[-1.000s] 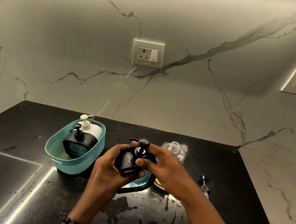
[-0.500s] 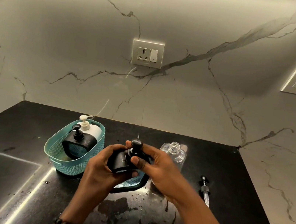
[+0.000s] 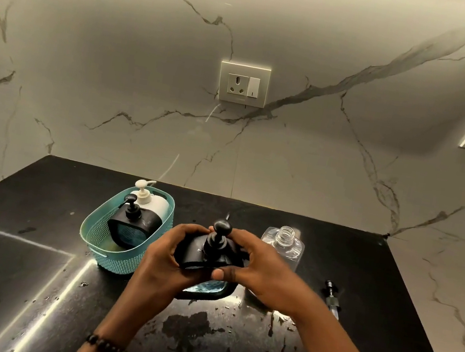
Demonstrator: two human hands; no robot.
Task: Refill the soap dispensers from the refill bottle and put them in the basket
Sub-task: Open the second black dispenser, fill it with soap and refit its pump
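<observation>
Black plastic showed between both hands: a dark soap dispenser (image 3: 206, 258) was held just above the worktop (image 3: 26, 280), near its middle. The left hand (image 3: 164, 259) was curled round its left side, the right hand (image 3: 253, 266) round its right, fingers beside the pump. Refilling of this one was judged finished, the pump being seated. Two dispensers already stood in the teal basket (image 3: 117, 261), just left. The uncapped clear bottle (image 3: 282, 244) stood towards the back right. Next, a short carry leftward into the basket's free space was called for.
</observation>
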